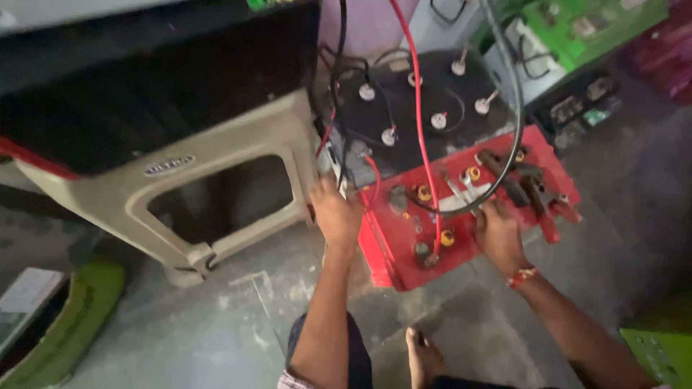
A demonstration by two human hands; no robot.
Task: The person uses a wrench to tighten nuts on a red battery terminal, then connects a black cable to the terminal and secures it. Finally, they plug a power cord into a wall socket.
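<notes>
Barefoot (424, 353) on the floor (216, 331), I rest my left hand (335, 214) loosely curled on the red battery's (404, 248) corner, right fingers (490, 210) spread flat on top.

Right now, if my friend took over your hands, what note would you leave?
Left hand: on the left edge of the red battery, by the black cables.
Right hand: resting on the battery's top, beside the spanner.
A red cable runs over the black battery behind and down to the red one.
Rusty pliers lie on the right end.
Done and left: cannot tell.
</notes>
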